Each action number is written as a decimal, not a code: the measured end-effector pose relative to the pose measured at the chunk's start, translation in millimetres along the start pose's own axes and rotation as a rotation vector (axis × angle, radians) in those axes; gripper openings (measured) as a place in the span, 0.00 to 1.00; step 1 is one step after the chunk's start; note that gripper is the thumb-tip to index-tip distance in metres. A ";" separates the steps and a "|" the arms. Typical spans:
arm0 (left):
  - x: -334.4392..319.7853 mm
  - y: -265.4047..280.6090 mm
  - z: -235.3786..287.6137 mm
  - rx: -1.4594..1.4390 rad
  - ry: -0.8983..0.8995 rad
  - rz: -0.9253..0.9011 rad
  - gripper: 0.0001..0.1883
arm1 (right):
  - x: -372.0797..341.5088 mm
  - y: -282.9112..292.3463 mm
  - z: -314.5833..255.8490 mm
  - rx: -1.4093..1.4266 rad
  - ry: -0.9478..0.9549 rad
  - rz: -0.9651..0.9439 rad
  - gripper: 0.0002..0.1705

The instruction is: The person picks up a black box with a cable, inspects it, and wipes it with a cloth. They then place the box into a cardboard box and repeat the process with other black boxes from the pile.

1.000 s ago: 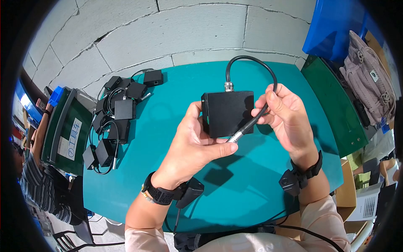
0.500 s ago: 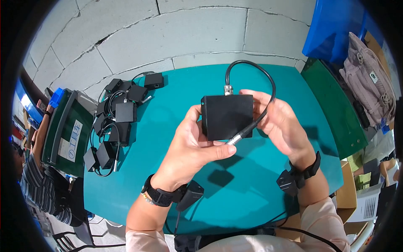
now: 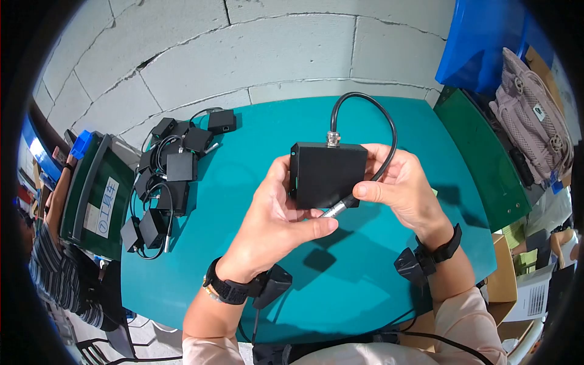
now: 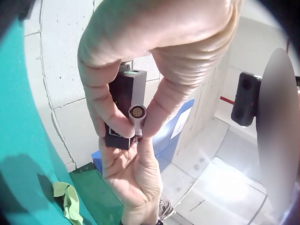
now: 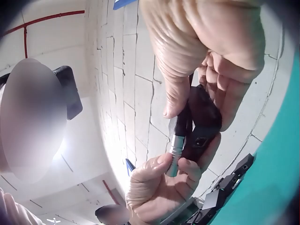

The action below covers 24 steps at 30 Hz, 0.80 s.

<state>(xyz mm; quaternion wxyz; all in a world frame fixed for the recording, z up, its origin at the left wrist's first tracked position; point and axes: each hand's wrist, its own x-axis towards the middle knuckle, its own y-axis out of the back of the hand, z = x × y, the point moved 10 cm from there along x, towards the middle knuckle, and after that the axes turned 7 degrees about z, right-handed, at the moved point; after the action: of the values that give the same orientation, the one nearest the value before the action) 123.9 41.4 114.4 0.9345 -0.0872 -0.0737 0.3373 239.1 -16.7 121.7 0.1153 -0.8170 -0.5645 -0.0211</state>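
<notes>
A flat black box (image 3: 328,173) is held up over the green table, between both hands. From a metal fitting (image 3: 333,139) on its top edge, a black cable (image 3: 389,118) loops round to a silver round plug (image 3: 334,210) at the box's lower front. My left hand (image 3: 264,213) grips the box's left side, and its thumb and a finger pinch the plug. Around the right side curls my right hand (image 3: 404,185), its thumb pressing the cable just behind the plug. Pins inside the plug's open end (image 4: 137,112) face the left wrist view.
Several black boxes with cables (image 3: 181,165) lie heaped on the table's left side. A green cabinet (image 3: 100,201) stands beyond that edge. At right are a green panel (image 3: 480,152), a blue bin (image 3: 480,48) and a mesh bag (image 3: 529,115). A light green cloth (image 4: 70,201) lies on the table.
My right hand has let go of the cable's loop, moved in around the box's right side and set its thumb on the cable by the plug. The box has come down slightly.
</notes>
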 end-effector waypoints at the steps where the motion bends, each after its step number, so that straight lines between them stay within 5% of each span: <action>1: -0.3 0.6 -0.1 0.000 0.001 0.002 0.34 | 0.1 0.3 0.7 0.000 -0.002 -0.001 0.24; 7: -3.9 -3.8 8.6 -0.035 -0.047 -0.044 0.36 | 3.9 4.3 15.5 0.113 -0.079 -0.065 0.24; 9: -5.4 -9.0 9.2 -0.161 -0.013 -0.116 0.37 | 4.8 6.0 36.3 0.366 -0.248 -0.069 0.22; 10: -6.7 -8.5 12.9 0.013 -0.133 -0.108 0.39 | 6.3 11.6 47.4 0.381 -0.294 -0.038 0.18; 24: -2.7 -6.7 7.4 -0.073 0.021 -0.064 0.44 | 6.1 9.9 45.8 0.526 -0.283 -0.021 0.18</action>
<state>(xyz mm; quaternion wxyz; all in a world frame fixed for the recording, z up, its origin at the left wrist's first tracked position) 124.5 35.4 122.8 0.9417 -0.1223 -0.0789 0.3033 246.1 -4.7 76.5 0.2428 -0.7480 -0.5697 0.2387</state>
